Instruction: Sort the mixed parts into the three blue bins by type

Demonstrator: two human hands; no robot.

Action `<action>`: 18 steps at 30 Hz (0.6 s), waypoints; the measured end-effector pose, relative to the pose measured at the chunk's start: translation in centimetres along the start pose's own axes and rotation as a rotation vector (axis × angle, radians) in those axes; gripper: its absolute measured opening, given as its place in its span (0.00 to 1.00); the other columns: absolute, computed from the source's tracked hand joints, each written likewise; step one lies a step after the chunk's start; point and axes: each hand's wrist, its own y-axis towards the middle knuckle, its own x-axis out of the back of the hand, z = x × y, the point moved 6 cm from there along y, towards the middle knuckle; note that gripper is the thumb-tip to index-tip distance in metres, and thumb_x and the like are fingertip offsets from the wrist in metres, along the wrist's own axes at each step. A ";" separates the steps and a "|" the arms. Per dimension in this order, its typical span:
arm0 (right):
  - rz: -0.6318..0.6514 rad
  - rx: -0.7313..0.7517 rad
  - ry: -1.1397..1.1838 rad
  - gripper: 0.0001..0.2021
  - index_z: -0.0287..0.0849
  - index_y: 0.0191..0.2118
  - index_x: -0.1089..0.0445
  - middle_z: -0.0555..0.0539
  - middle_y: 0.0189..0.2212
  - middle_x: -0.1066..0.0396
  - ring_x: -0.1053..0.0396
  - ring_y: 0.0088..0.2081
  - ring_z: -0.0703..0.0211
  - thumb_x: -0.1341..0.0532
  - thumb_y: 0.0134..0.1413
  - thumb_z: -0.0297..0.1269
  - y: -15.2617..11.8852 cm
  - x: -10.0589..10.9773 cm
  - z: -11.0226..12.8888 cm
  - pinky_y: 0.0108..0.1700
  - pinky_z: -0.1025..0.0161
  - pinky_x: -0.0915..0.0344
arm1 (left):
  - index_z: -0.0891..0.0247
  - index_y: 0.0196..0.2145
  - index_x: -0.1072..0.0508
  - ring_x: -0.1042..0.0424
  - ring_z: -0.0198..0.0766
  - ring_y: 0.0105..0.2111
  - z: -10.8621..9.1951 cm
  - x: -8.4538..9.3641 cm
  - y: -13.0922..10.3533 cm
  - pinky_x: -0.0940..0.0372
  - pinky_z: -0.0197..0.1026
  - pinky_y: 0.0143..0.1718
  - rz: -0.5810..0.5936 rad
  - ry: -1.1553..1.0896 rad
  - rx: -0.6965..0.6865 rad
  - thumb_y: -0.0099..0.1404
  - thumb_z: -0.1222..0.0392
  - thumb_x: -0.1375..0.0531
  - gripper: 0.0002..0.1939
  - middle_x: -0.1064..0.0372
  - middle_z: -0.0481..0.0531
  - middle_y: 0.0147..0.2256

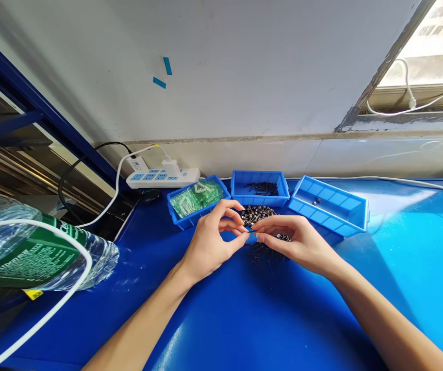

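Observation:
My left hand [215, 239] and my right hand [300, 242] meet fingertip to fingertip above the blue table [213, 319]. Between them is a small dark screw [250, 231], pinched by the left thumb and fingers. The right thumb and forefinger close on its other end, where a tiny part may be hidden. Just behind the fingers lies a pile of small metallic parts [258, 214]. Dark screws [267, 252] are heaped below the hands, partly covered by the right one.
Behind the hands stand three blue bins: one with green packets [200, 198], a middle one [260, 200] holding dark screws, and a right one [331, 206] with a few small parts. A power strip [163, 178], white cable [118, 180] and large bottle [39, 252] are at left.

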 end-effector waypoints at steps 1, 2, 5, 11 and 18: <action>0.002 -0.012 0.018 0.11 0.43 0.39 0.17 0.45 0.36 0.16 0.21 0.37 0.51 0.33 0.55 0.43 0.0 0.0 -0.1 0.41 0.57 0.24 | 0.58 0.47 0.32 0.20 0.32 0.31 0.0 -0.1 0.0 0.25 0.34 0.37 0.004 -0.001 0.000 0.59 0.68 0.32 0.20 0.29 0.42 0.34; 0.008 -0.027 0.032 0.12 0.43 0.39 0.17 0.45 0.36 0.16 0.20 0.37 0.51 0.32 0.55 0.44 0.0 -0.1 -0.2 0.41 0.57 0.24 | 0.58 0.47 0.32 0.20 0.32 0.31 0.0 -0.1 -0.1 0.25 0.34 0.37 0.010 -0.001 -0.002 0.59 0.68 0.32 0.20 0.29 0.42 0.34; 0.037 -0.083 0.085 0.14 0.42 0.39 0.17 0.45 0.34 0.16 0.20 0.36 0.50 0.31 0.54 0.47 0.0 -0.3 -0.6 0.38 0.58 0.25 | 0.58 0.47 0.32 0.20 0.33 0.32 0.0 -0.3 -0.1 0.24 0.34 0.37 0.032 -0.001 0.003 0.58 0.69 0.33 0.20 0.29 0.43 0.34; -0.006 -0.158 0.152 0.12 0.42 0.33 0.18 0.47 0.28 0.18 0.22 0.31 0.53 0.26 0.46 0.46 0.1 0.5 -1.3 0.33 0.60 0.27 | 0.60 0.42 0.25 0.23 0.36 0.32 -0.2 -0.1 0.0 0.27 0.38 0.38 0.154 0.276 -0.037 0.62 0.66 0.32 0.11 0.24 0.46 0.33; -0.364 -0.103 0.326 0.23 0.51 0.51 0.20 0.44 0.53 0.20 0.21 0.53 0.45 0.25 0.48 0.46 0.2 2.4 -2.3 0.55 0.49 0.26 | 0.62 0.34 0.22 0.25 0.39 0.33 0.5 -0.6 -0.3 0.31 0.39 0.37 0.290 0.583 -0.057 0.66 0.67 0.35 0.03 0.24 0.49 0.33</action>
